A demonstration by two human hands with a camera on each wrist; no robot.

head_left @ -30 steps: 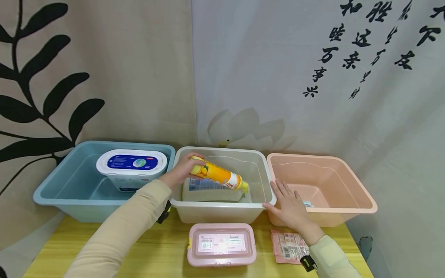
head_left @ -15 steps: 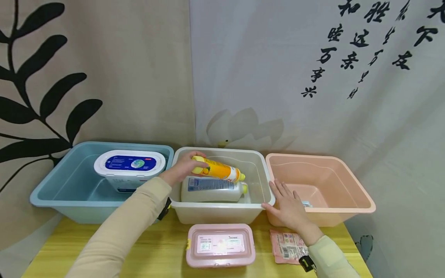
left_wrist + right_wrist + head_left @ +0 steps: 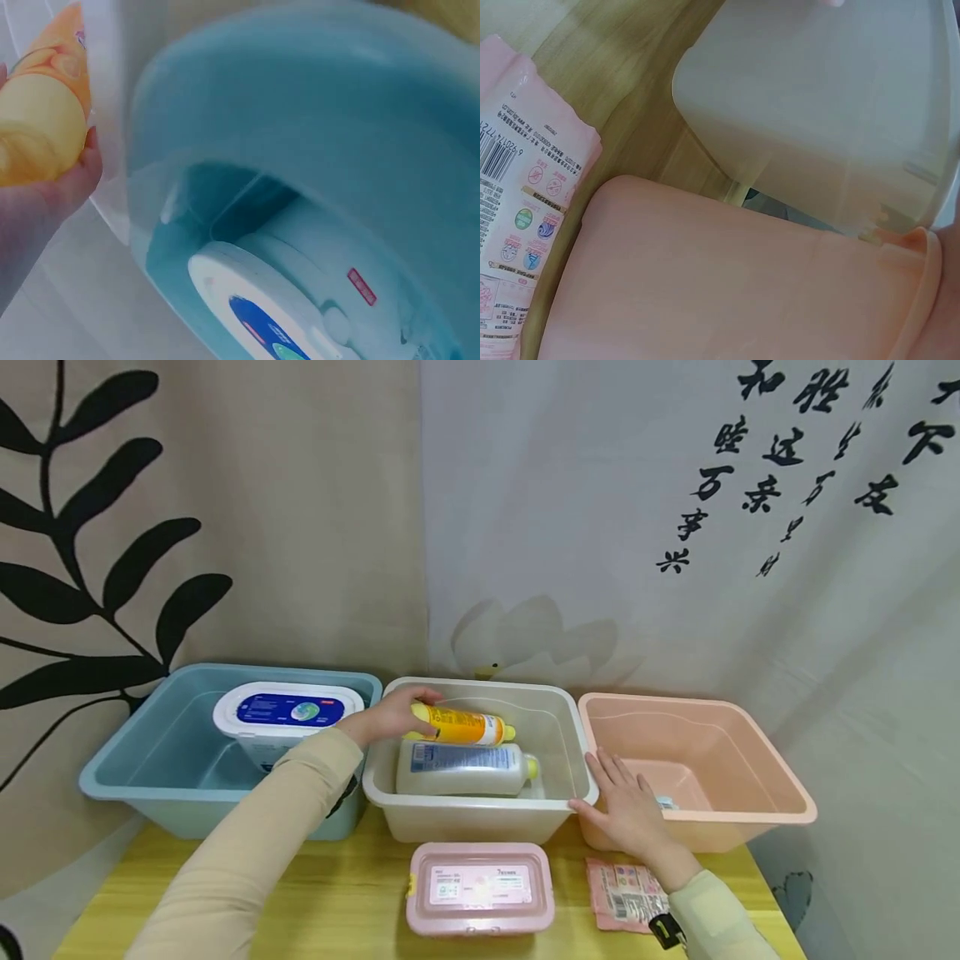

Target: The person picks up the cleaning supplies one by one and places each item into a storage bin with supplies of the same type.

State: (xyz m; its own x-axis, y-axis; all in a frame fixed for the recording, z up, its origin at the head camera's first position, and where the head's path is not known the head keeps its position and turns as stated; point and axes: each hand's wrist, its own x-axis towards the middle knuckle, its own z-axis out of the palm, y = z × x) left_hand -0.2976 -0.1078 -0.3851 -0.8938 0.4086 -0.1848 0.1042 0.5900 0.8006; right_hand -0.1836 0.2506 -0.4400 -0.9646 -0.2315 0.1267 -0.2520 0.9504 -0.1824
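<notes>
My left hand point(image 3: 393, 717) grips the base end of an orange and yellow bottle point(image 3: 465, 725) inside the off-white bin point(image 3: 468, 823). The bottle lies almost level, its yellow cap pointing right, just behind a white bottle point(image 3: 465, 770) with a blue label and yellow-green cap. In the left wrist view, that hand's thumb and palm wrap the pale yellow end of the orange bottle point(image 3: 46, 105). With fingers spread and straight, my right hand point(image 3: 626, 810) rests where the rims of the off-white bin and the peach bin point(image 3: 720, 818) meet.
A blue bin point(image 3: 180, 806) at the left holds a white lidded tub point(image 3: 288, 706). On the wooden table point(image 3: 345, 902) in front are a pink lidded box point(image 3: 480, 889) and a pink printed packet point(image 3: 622, 893). Printed curtains hang behind the bins.
The orange bottle has gone from tilted above the white bottle to nearly level behind it, moving left and down with my left hand. My right hand stays on the rims.
</notes>
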